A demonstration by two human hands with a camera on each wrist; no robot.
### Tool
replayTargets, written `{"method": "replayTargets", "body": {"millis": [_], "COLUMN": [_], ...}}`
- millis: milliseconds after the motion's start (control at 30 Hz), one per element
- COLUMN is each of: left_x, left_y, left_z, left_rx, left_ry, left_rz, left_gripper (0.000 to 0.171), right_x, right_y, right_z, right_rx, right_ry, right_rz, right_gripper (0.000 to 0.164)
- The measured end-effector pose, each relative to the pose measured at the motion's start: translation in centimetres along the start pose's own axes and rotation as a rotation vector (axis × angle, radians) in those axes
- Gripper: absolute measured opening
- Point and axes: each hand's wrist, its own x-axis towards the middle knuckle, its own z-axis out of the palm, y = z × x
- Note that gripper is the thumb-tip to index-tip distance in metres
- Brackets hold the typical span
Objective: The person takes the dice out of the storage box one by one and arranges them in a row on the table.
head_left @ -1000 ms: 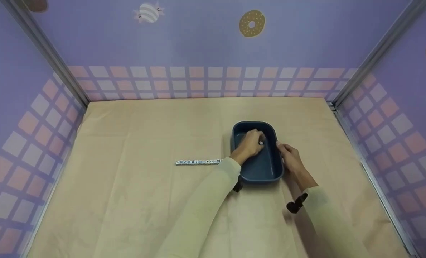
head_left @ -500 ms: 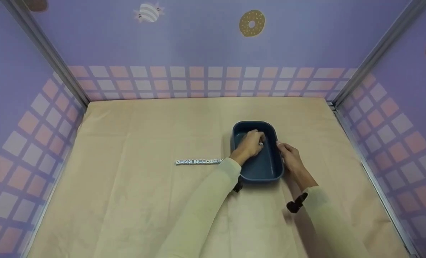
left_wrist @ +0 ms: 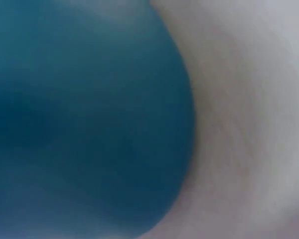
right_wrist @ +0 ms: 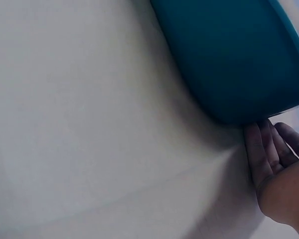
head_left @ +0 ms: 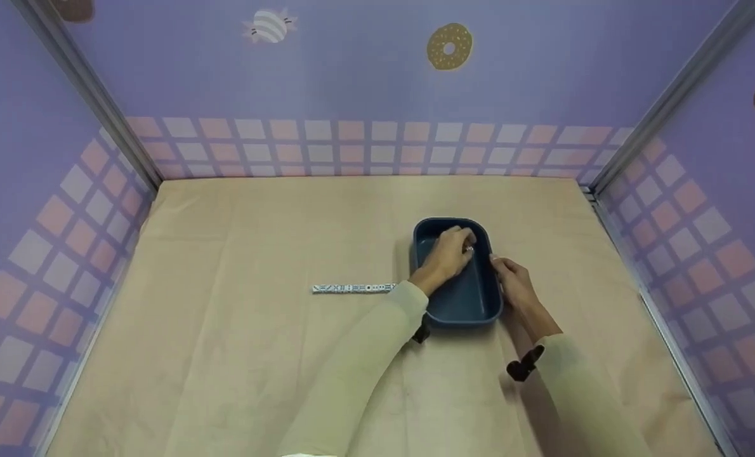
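In the head view my left hand (head_left: 447, 257) is down inside a dark blue rectangular tub (head_left: 457, 311), its fingers curled and pinching a small white piece (head_left: 469, 249) with dark marks. Most of that piece is hidden by the fingers. At the tub's right rim, my right hand (head_left: 514, 279) holds the side wall. The right wrist view has its fingers (right_wrist: 256, 154) against the outside of the tub. Left of the tub, small white dice-like cubes with dark marks form a straight row (head_left: 352, 289), whose right end meets my left sleeve. Only blurred blue fills the left wrist view.
A beige cloth (head_left: 257, 355) with creases covers the table. Purple walls (head_left: 365, 76) with pink and white squares stand at the back and both sides. Black wrist cameras (head_left: 525, 363) sit at both cuffs.
My left hand has shifted slightly to the right inside the tub, with the white piece still in its fingers. The right hand and the row stay put; the head view has tilted a little.
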Motion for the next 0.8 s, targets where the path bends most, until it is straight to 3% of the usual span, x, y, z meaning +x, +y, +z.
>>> {"method": "replayTargets", "body": {"millis": [133,333,500,633,800], "left_x": [-0.8,-3.3,-6.6,-9.2,-11.3], "left_y": [1.1,2.1,0.1,-2.1,-4.6], "left_z": [-1.3,-5.7,-9.7,-12.7,-16.0], "left_rx": [-0.069,-0.177,-0.142,-0.087,-0.043], "left_ry": [-0.013,-0.065,-0.070,-0.054,-0.045], "left_rz": [0.038,0.149,0.204,0.192,0.151], "left_gripper": [0.017,0.017,0.020,0.022,0.025], "right_x": [0.0,0.1,0.0,0.0,-0.1], "right_y": [0.3,0.4,0.4,0.4,0.0], "right_z": [0.3,0.4,0.4,0.4,-0.1], "right_rx": [-0.028,-0.037,-0.034,-0.030,-0.022], "right_ry": [0.004,0.031,0.034,0.025,0.032], "right_rz": [-0.005,-0.028,-0.024,-0.025,-0.045], "right_gripper": [0.070,0.069,0.065,0.065,0.062]}}
